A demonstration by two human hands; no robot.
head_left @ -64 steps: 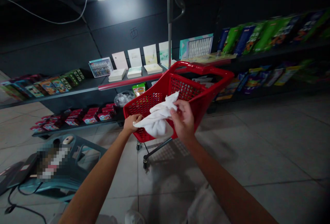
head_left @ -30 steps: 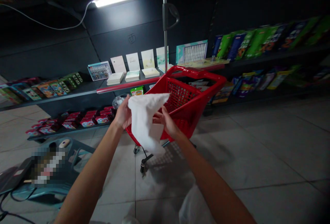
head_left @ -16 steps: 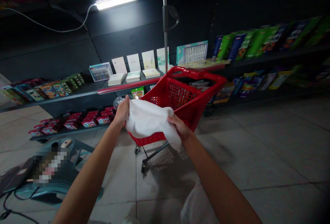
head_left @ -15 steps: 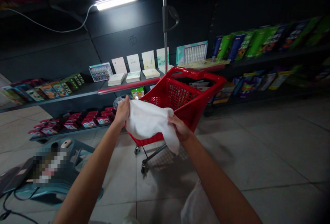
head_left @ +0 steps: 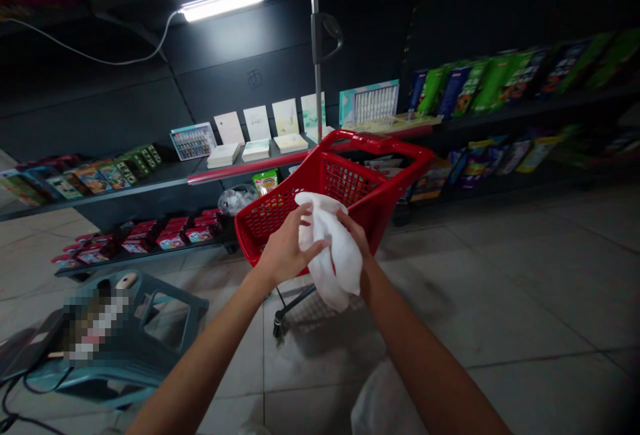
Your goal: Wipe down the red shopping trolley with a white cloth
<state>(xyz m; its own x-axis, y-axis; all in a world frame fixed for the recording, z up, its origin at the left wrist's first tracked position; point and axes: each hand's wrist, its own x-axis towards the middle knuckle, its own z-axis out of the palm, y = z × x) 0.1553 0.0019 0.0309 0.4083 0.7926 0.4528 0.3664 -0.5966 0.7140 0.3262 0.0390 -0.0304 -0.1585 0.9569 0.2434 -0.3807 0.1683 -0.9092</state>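
A white cloth [head_left: 327, 248], bunched and folded with its ends hanging down, is in front of the red shopping cart [head_left: 385, 205]. My right hand [head_left: 357, 235] grips the cloth from its right side, fingers over the top edge; part of the hand is hidden behind the fabric. On the left side, my left hand [head_left: 290, 241] rests against the cloth with thumb and fingers spread apart. The cart's basket stands just behind both hands, its near rim partly covered by the cloth.
A grey-blue plastic stool [head_left: 145, 328] carries several items at the lower left. Behind the cart, a shelf [head_left: 175, 178] holds books, boxes and marker sets. Green and blue packets [head_left: 480, 88] line the right shelf. A lit tube lamp [head_left: 223, 3] hangs above. A metal pole [head_left: 317, 95] rises behind the cart.
The cloth was stretched between both hands and is now gathered into a bunch. My left hand has moved right toward my right hand, and its fingers have spread.
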